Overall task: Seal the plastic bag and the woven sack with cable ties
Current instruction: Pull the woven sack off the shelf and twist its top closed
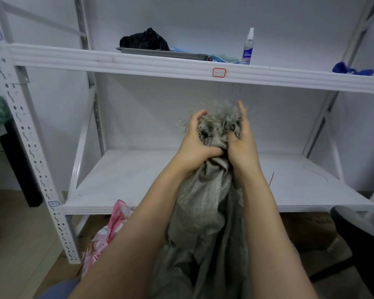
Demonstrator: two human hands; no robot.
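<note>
Grip: your left hand (pixel 195 148) and right hand (pixel 243 146) clutch woven sack (pixel 203 198) neck; frayed mouth above, body hanging below.

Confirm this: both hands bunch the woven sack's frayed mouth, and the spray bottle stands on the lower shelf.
Wrong shelf: the head view shows the spray bottle on the upper shelf. Left hand and right hand do bunch the woven sack's mouth.

One wide-angle head camera looks forward and down, near the woven sack (pixel 203 197), facing shelving (pixel 138 61)
</note>
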